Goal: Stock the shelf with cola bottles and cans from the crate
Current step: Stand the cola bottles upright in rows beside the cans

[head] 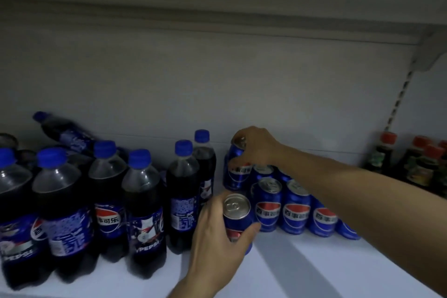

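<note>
On the shelf (302, 264), your left hand (217, 232) is gripping a near can (236, 219) while your right hand (256, 146) is clasping a far can (235, 152); crowding the standing cans (296, 210) risks toppling them.

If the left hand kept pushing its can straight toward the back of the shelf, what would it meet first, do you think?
Probably the upper can that the right hand grips on the stack behind. The left hand and its blue Pepsi can sit just ahead of it, though depth is unclear.
</note>
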